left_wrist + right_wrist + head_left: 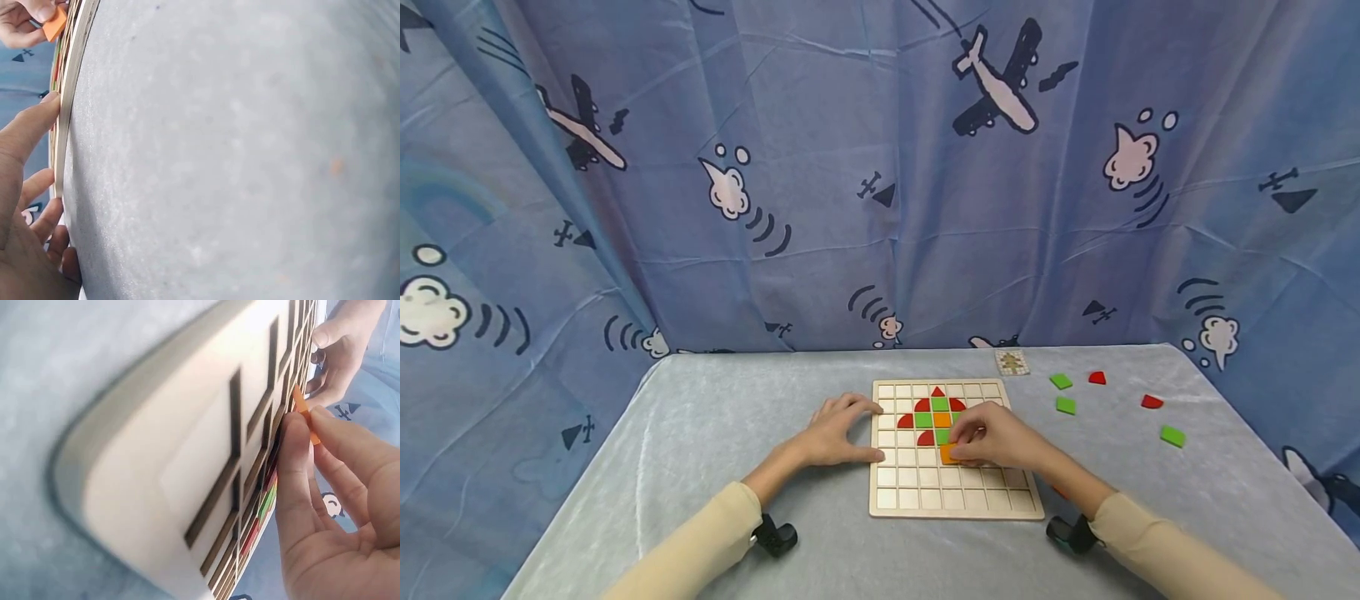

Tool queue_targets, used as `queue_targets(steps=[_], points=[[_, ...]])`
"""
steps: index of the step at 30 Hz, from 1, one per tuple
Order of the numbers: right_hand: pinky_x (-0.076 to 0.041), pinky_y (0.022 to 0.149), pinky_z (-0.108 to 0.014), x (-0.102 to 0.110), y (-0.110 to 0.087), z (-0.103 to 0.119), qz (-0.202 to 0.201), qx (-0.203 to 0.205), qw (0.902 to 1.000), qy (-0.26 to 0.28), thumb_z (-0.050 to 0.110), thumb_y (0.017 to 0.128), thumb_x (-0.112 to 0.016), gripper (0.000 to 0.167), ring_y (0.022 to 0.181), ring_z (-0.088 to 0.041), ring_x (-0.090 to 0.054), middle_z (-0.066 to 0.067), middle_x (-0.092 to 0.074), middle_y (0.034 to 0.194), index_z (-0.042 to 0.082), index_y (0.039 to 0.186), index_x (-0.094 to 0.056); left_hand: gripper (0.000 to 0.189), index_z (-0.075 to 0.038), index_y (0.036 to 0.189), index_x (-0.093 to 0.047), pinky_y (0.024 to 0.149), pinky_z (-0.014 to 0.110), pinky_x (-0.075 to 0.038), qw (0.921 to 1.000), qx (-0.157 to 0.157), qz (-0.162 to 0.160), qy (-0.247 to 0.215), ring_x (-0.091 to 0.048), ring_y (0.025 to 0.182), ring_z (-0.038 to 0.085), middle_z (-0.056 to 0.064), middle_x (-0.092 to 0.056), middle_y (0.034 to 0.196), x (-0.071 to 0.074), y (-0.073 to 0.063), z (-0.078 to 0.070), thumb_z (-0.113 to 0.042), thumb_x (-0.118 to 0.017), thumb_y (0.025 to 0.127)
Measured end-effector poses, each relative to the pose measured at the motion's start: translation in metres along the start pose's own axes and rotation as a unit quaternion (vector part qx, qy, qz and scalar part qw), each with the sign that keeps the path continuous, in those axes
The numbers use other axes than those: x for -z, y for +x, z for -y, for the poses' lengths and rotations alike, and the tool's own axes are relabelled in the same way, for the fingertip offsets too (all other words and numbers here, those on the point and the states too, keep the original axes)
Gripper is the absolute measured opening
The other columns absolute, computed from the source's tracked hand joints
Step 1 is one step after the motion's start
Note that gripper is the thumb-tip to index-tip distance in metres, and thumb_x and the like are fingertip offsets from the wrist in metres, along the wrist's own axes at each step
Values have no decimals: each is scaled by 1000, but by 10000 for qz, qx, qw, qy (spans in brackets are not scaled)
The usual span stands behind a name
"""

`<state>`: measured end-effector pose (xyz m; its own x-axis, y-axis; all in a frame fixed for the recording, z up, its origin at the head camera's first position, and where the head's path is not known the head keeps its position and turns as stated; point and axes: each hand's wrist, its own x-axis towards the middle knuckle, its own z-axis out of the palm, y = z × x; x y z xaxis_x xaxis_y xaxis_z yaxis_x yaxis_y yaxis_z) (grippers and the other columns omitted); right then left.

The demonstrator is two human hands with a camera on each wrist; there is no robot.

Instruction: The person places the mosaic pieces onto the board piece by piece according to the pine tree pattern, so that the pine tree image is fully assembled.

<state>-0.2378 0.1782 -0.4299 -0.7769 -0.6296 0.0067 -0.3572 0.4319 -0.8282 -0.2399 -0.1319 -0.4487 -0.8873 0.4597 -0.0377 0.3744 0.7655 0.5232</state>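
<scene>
A square wooden grid board (908,499) lies on the table, with red, green and orange pieces set in its upper middle cells. My right hand (1000,437) pinches an orange square tile (948,454) between thumb and fingers, just below the lowest green square (943,436). In the right wrist view the orange tile (305,414) is tilted up from the grid. At the board's left edge rests my left hand (835,432), thumb and fingers spread. Its fingertips touch the wooden rim (67,119) in the left wrist view. My right hand partly hides the pieces on the board's right side.
To the board's right lie loose green squares (1065,405) and red rounded pieces (1152,402). A small patterned card (1012,362) sits at the table's far edge. Behind the grey table (715,433) hangs a blue curtain (820,167) printed with airplanes.
</scene>
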Motion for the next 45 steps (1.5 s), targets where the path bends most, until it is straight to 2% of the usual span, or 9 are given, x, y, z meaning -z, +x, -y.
queue_targets(steps=[9, 18, 27, 38, 45], points=[[-52, 56, -25, -5, 3, 3, 53, 32, 9999, -160, 5, 84, -74, 6, 59, -14, -61, -10, -68, 73, 1, 87, -71, 68, -29, 136, -54, 108, 56, -32, 10000, 32, 28, -30, -39, 130, 27, 0, -45, 147, 0, 1, -1, -55, -77, 78], [-51, 58, -22, -6, 4, 3, -34, -61, 9984, -563, 8, 83, -76, 5, 61, -6, -58, -3, -67, 72, 6, 86, -72, 67, -29, 136, -54, 108, 55, -32, 10000, 10, 33, -25, -40, 129, 28, 0, -45, 148, 1, 0, -2, -53, -78, 78], [-49, 59, -21, -6, 5, 3, -116, -167, 9972, -718, 9, 82, -77, 7, 62, -8, -57, 0, -65, 71, 8, 83, -71, 68, -28, 137, -54, 108, 56, -32, 10000, -3, 30, -22, -40, 129, 29, 0, -45, 148, 2, 0, -2, -53, -78, 78], [-48, 60, -20, -5, 4, 4, -67, -201, 9963, -835, 10, 81, -78, 8, 64, -8, -55, 1, -64, 72, 9, 85, -72, 68, -28, 137, -53, 108, 56, -32, 10000, -10, 40, -17, -39, 130, 29, 0, -45, 148, 1, -1, -2, -53, -77, 79], [-48, 60, -21, -3, 2, 5, -32, -244, 9970, -729, 10, 82, -78, 9, 65, -9, -56, -1, -64, 74, 7, 89, -72, 68, -28, 137, -54, 108, 57, -31, 10000, 0, 39, -14, -38, 132, 30, 0, -44, 148, 1, 0, -2, -53, -77, 79]])
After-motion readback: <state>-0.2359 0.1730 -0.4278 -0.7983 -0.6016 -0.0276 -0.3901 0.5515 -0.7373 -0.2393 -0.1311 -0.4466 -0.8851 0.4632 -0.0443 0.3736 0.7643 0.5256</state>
